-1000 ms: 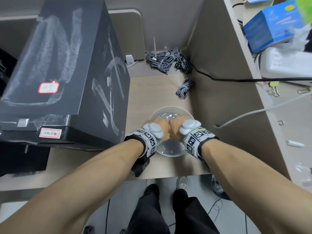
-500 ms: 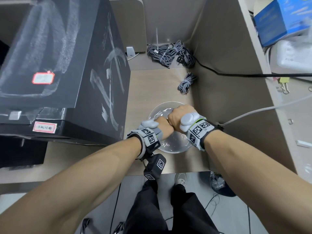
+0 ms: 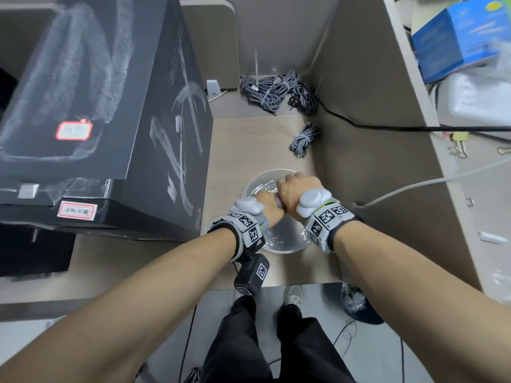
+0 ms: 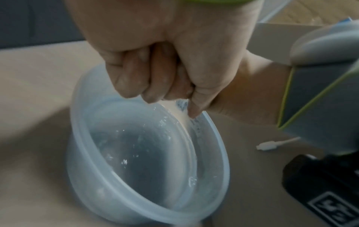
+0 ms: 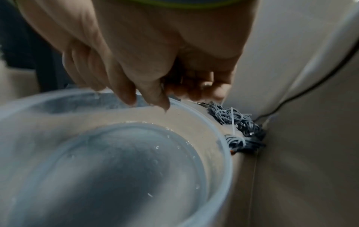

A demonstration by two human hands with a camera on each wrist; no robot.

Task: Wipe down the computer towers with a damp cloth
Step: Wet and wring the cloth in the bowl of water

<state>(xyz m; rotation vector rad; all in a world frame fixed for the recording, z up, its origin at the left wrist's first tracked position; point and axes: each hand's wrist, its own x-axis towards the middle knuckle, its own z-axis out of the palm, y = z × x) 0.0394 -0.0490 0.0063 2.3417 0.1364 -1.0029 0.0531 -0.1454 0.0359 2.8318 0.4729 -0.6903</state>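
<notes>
A black computer tower (image 3: 110, 106) with pale wipe streaks stands on the left of the desk. A clear plastic bowl (image 3: 255, 186) holding water sits to its right, also seen in the wrist views as the bowl (image 4: 219, 138) and the bowl (image 5: 223, 138). Both hands are fisted together over it. My left hand (image 3: 269, 207) is nearer me and my right hand (image 3: 296, 189) is farther. A sliver of pale cloth (image 3: 277, 201) shows between them; the rest is hidden in the fists. Water runs from my left hand (image 4: 155, 76). Drops hang from the curled fingers (image 5: 151, 95) of my right hand.
Bundles of grey cable (image 3: 276, 89) lie at the back, a smaller bundle (image 3: 304, 139) behind the bowl. A beige partition (image 3: 359, 106) closes the right side, with a black cable (image 3: 387, 125) across it. A blue box (image 3: 456, 42) sits beyond. The desk's front edge (image 3: 276, 286) is just behind my wrists.
The fists were side by side over the bowl; the right one has now moved forward and up against the left, as in a twist.
</notes>
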